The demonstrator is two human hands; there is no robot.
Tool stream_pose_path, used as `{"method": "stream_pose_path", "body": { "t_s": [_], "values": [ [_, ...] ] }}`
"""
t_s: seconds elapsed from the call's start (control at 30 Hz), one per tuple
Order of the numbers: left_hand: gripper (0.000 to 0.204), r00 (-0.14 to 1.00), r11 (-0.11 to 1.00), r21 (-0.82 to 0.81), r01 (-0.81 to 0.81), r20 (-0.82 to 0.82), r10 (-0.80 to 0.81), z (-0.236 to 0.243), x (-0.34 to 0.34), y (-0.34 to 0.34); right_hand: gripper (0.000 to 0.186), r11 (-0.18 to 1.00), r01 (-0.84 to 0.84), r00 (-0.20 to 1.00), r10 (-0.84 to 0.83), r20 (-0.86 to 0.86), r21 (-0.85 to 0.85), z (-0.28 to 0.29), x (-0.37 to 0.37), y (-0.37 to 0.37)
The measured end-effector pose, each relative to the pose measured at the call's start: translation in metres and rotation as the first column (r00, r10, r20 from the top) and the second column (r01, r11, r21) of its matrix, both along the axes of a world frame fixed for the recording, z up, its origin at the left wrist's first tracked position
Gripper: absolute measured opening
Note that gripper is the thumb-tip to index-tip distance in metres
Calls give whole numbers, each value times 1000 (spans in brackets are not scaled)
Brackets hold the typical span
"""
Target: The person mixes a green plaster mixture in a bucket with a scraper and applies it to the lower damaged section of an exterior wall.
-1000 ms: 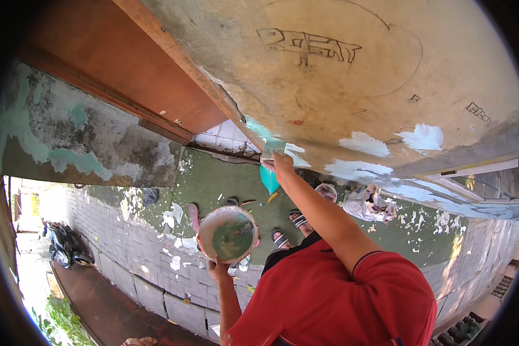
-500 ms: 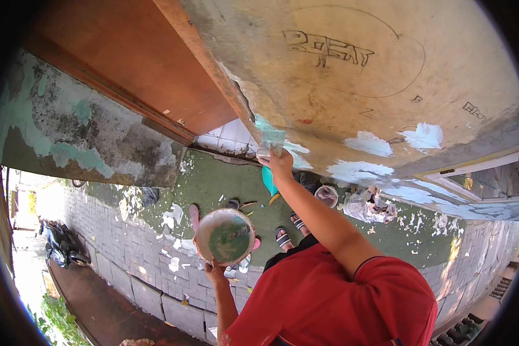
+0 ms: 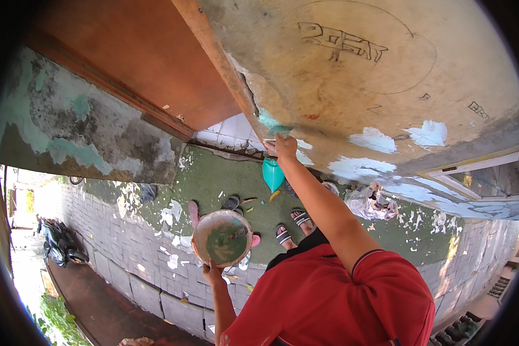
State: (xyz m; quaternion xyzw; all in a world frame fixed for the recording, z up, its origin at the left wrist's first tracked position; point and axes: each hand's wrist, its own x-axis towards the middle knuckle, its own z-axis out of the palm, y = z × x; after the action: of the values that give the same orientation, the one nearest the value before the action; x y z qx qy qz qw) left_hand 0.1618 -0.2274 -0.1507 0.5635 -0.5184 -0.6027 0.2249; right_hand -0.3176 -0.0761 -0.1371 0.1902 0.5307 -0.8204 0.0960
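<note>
My left hand [image 3: 213, 273] grips the near rim of a round pale bowl [image 3: 200, 251], fingers mostly hidden beneath it. Green, wet-looking paste [image 3: 228, 242] covers the bowl's bottom. Up at the wall's corner, my right hand [image 3: 284, 149] is closed around a flat putty scraper [image 3: 269, 140], of which just a thin pale edge shows. That scraper is close to the lower edge of the stained tan wall [image 3: 340, 104]; I cannot tell whether it touches. Just above my fingers, a teal smear [image 3: 269, 119] coats the corner beside the cracked edge.
An orange-brown door [image 3: 138, 63] stands left of the wall. Pale blue patches [image 3: 372, 139] mark the wall to the right. Below lie a teal pointed object [image 3: 273, 174], a crumpled white sack [image 3: 370, 202], sandals, and paint flakes on the green floor [image 3: 259, 230]. A black bag [image 3: 63, 242] lies far left.
My right hand has turned and shifted slightly right, so the scraper's broad face no longer shows. The bowl has moved a little left. More of the teal pointed object shows.
</note>
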Motion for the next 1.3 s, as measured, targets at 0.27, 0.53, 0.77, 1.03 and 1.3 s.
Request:
{"method": "stream_pose_path", "body": {
  "t_s": [0.27,0.53,0.77,1.03,1.3],
  "values": [
    [29,1000,999,34,-1,-27,2,-12,11,-2,23,999,-22,999,23,34,-39,16,42,3],
    [26,998,1000,25,-1,-66,2,-16,20,-9,25,986,142,980,-128,149,-83,14,8,-6],
    [25,1000,999,32,-20,-14,20,-9,26,-5,25,999,-42,978,37,-207,-20,44,39,-17],
    [23,999,998,41,-46,-3,46,-9,28,0,23,800,-33,982,139,-131,598,-36,54,18],
    [18,994,993,44,-108,-5,108,-24,47,-2,19,913,-70,989,116,-91,402,-53,54,-11]
  ]
}}
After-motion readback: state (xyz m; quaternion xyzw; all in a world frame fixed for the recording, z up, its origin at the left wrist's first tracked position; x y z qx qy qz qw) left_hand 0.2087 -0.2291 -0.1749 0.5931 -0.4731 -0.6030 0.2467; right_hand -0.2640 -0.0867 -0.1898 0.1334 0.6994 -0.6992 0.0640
